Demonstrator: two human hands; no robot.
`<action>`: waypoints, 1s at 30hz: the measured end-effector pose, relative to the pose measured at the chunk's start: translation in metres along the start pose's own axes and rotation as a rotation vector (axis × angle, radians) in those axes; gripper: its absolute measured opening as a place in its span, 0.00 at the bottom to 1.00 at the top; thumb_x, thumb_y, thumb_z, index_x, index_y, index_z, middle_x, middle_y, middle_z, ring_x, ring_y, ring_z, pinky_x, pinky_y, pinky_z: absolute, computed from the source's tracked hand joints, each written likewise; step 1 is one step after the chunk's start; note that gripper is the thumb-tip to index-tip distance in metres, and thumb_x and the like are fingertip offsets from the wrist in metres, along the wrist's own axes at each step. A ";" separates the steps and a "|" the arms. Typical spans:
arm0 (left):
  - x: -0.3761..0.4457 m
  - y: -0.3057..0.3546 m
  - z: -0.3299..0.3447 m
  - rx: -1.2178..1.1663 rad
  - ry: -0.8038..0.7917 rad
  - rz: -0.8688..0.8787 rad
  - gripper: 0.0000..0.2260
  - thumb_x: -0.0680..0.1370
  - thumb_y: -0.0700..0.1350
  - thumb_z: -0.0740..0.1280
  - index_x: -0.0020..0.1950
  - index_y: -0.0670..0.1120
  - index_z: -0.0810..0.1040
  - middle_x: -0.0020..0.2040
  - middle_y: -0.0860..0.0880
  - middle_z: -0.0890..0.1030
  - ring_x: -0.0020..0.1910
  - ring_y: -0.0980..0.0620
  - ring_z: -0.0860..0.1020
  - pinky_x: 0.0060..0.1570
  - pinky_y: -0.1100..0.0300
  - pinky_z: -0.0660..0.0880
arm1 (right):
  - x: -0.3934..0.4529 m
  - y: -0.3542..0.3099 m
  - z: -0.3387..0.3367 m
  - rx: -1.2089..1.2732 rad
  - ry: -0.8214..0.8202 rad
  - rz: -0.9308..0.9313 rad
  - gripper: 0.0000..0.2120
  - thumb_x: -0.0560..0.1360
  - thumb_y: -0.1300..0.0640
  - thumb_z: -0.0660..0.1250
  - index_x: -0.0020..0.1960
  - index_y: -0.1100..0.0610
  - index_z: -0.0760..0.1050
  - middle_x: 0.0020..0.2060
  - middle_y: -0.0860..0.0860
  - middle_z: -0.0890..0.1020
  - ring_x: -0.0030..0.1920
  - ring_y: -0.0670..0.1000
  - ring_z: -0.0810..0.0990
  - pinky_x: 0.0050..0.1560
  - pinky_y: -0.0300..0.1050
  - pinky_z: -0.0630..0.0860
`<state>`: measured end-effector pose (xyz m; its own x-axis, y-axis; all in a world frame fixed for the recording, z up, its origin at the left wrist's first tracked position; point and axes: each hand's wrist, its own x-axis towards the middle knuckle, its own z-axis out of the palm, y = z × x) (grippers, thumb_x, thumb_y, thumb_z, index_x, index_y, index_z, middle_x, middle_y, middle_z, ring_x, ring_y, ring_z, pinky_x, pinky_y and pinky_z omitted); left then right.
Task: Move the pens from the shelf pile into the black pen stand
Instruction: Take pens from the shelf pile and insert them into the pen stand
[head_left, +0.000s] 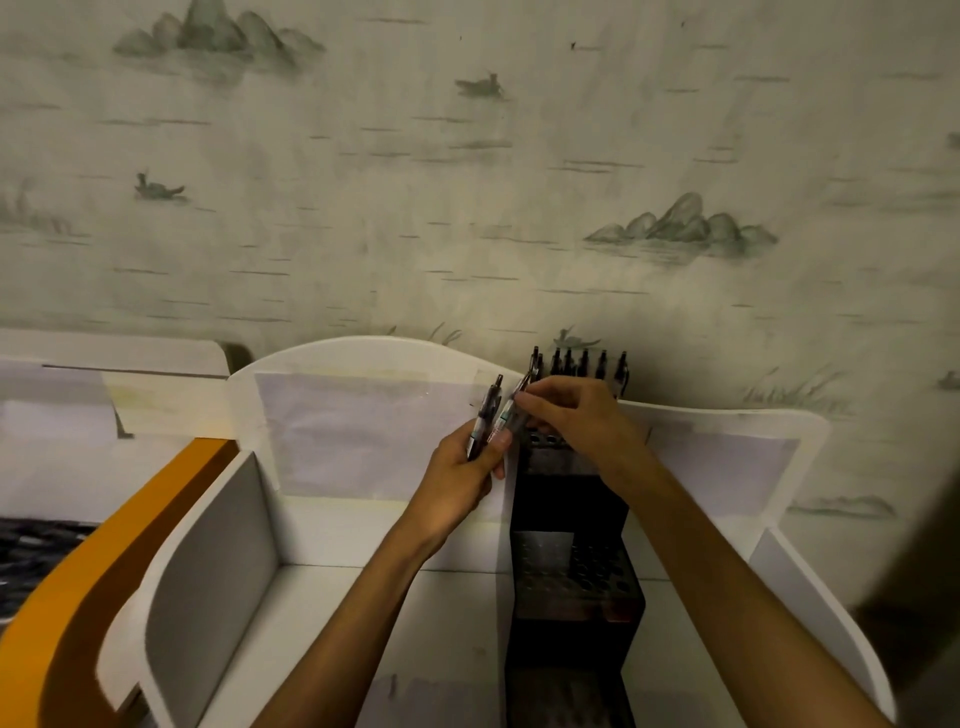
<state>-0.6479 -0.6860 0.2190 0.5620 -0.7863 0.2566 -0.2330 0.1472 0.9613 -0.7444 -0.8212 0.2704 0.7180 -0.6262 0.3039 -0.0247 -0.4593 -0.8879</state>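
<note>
Both of my forearms are reaching up from the bottom of the frame across a white shelf with raised side walls. Between them the black pen stand is stepping up in tiers from the bottom centre toward the wall, its upper faces dotted with round holes. At the stand's far end, just above the middle of the frame, a row of pens is standing upright in the top tier, tips against the painted wallpaper.

My left hand is curling around two pens, gripping their lower ends so they are fanning up and to the right. My right hand is hovering over the stand's top tier, its fingertips pinching the upper end of the right-hand pen of that pair. I cannot tell whether any loose pile is lying on the shelf. An orange curved panel is sitting at the lower left.
</note>
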 end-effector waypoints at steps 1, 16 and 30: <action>0.000 0.000 0.001 -0.003 -0.003 -0.001 0.08 0.83 0.50 0.62 0.48 0.48 0.76 0.32 0.51 0.76 0.27 0.55 0.69 0.26 0.65 0.68 | -0.001 -0.001 0.000 0.006 0.003 0.006 0.08 0.73 0.53 0.73 0.51 0.52 0.83 0.42 0.46 0.86 0.43 0.44 0.84 0.47 0.38 0.80; -0.004 -0.009 -0.011 0.026 0.006 -0.049 0.13 0.83 0.51 0.61 0.54 0.43 0.80 0.33 0.52 0.75 0.29 0.58 0.69 0.28 0.68 0.66 | 0.012 -0.011 -0.024 0.373 0.330 -0.077 0.04 0.72 0.66 0.72 0.47 0.62 0.82 0.36 0.51 0.86 0.35 0.52 0.85 0.40 0.41 0.82; -0.001 -0.010 -0.020 -0.001 0.079 -0.068 0.12 0.83 0.52 0.62 0.47 0.48 0.81 0.36 0.47 0.74 0.28 0.58 0.68 0.27 0.68 0.64 | 0.027 -0.008 -0.050 0.180 0.494 -0.119 0.09 0.72 0.60 0.75 0.49 0.64 0.83 0.34 0.54 0.85 0.34 0.54 0.85 0.38 0.45 0.83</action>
<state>-0.6298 -0.6746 0.2110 0.6376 -0.7447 0.1974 -0.1912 0.0953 0.9769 -0.7595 -0.8657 0.3028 0.2950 -0.8181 0.4937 0.1878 -0.4570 -0.8694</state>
